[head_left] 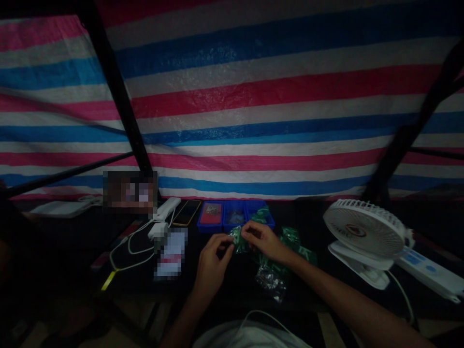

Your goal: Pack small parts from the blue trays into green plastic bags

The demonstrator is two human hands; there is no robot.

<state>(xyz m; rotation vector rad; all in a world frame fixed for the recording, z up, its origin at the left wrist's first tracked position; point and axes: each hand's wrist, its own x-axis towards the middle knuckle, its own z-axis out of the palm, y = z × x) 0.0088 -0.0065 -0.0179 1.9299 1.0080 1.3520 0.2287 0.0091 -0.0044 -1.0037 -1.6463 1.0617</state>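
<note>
Together, left hand (212, 266) and right hand (263, 241) pinch a crumpled green packet (236, 239); the badge (355, 230) on the white fan (380, 232) is unreadable.

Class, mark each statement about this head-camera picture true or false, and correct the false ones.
1. The left hand and right hand both pinch a crumpled shiny green wrapper. True.
2. The blue plastic three-compartment tray sits to the right of the round white clip-on fan. False: it sits to the left of the fan.
3. A dark-screened phone with a gold edge lies just left of the tray. True.
4. The backdrop is plain grey cloth. False: it is a pink, white and blue striped tarpaulin.
</note>
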